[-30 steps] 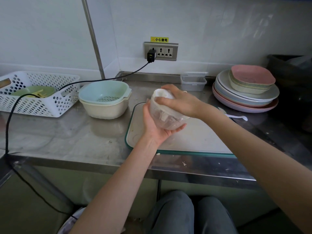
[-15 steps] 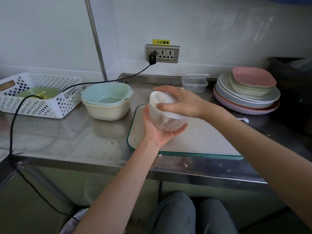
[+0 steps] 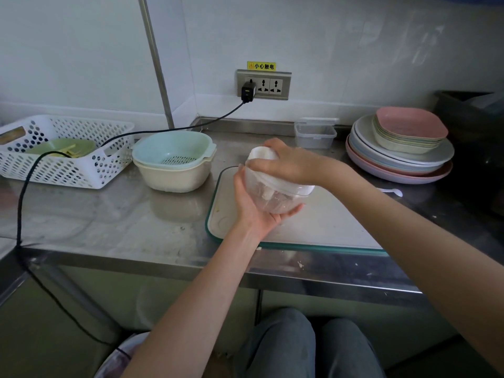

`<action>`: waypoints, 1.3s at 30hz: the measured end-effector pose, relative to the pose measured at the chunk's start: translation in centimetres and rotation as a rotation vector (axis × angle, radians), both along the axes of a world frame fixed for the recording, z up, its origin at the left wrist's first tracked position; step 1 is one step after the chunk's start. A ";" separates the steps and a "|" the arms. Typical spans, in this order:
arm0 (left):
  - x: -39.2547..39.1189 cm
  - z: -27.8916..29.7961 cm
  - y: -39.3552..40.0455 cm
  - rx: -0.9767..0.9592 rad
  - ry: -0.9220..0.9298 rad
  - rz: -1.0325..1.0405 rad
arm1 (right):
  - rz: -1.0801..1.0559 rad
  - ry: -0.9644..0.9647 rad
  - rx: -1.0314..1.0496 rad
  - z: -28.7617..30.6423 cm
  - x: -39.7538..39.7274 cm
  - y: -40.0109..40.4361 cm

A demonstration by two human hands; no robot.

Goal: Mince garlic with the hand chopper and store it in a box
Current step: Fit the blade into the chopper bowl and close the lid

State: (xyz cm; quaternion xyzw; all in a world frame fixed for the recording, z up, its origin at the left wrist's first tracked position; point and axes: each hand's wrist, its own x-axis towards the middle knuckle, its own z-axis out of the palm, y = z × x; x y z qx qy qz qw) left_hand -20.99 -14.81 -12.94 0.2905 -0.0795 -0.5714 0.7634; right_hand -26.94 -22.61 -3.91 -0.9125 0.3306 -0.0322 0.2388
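knees: grey trousers (image 3: 286, 347) at the bottom, so the person's right up against the counter (image 3: 109, 219)

left hand: the left hand (image 3: 255, 205) cups the chopper (image 3: 275, 197) from underneath, fingers curled round the clear bowl

right hand: the right hand (image 3: 289, 165) is clamped over the white lid, fingers wrapped down the far side

chopper: held up in the air between both hands, tilted, just above the cutting board (image 3: 327, 227). something pale inside but it's too cloudy to tell what

cutting board: white with a green edge, lying flat near the front of the counter, a few crumbs on it

strainer bowl: pale blue strainer (image 3: 174, 151) nested in a cream bowl, left of the board

basket: white holey basket (image 3: 65, 156) further left, green dish inside, black cable (image 3: 19, 203) draped across it

spoon: small white spoon (image 3: 392, 191) right of the board, mostly hidden behind the right arm

box: little clear box (image 3: 315, 135) at the back by the wall, well apart from the chopper, lid propped behind it

plates: stack of pastel plates (image 3: 401, 156) at the back right

socket: wall socket (image 3: 263, 84) with the black plug in, yellow sticker above
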 end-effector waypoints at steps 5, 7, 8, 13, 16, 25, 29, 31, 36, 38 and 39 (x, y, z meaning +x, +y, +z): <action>0.0 0.0 0.2 -0.006 -0.006 0.005 | 0.109 -0.066 0.061 0.1 -0.8 0.2; 0.3 0.1 0.3 -0.027 0.005 -0.078 | 0.200 -0.078 0.043 0.4 -1.2 0.4; 0.3 0.2 0.4 -0.042 0.012 -0.131 | 0.257 -0.065 0.024 0.8 -1.5 0.5; 0.0 0.8 0.6 -0.037 -0.089 -0.277 | 0.423 0.049 0.048 2.6 -3.1 0.5; -0.4 1.3 0.4 -0.022 -0.103 -0.259 | 0.401 0.036 0.068 2.3 -3.7 0.2; -0.5 0.6 0.0 -0.020 -0.138 0.114 | 0.091 -0.047 0.132 0.9 -1.2 0.6; -0.9 0.8 0.3 -0.013 -0.172 0.097 | 0.061 -0.110 0.198 1.0 -1.4 0.5; -0.9 0.6 0.4 0.030 -0.163 0.060 | 0.109 -0.150 0.167 0.5 -1.8 0.5; -0.4 1.2 0.7 -0.071 -0.036 -0.292 | 0.332 -0.014 0.039 1.9 -3.5 0.1; -0.4 1.8 0.7 -0.107 -0.018 -0.351 | 0.384 0.026 0.063 2.6 -4.1 0.0; -0.4 1.9 0.7 -0.112 -0.020 -0.351 | 0.390 0.027 0.064 2.6 -4.2 0.0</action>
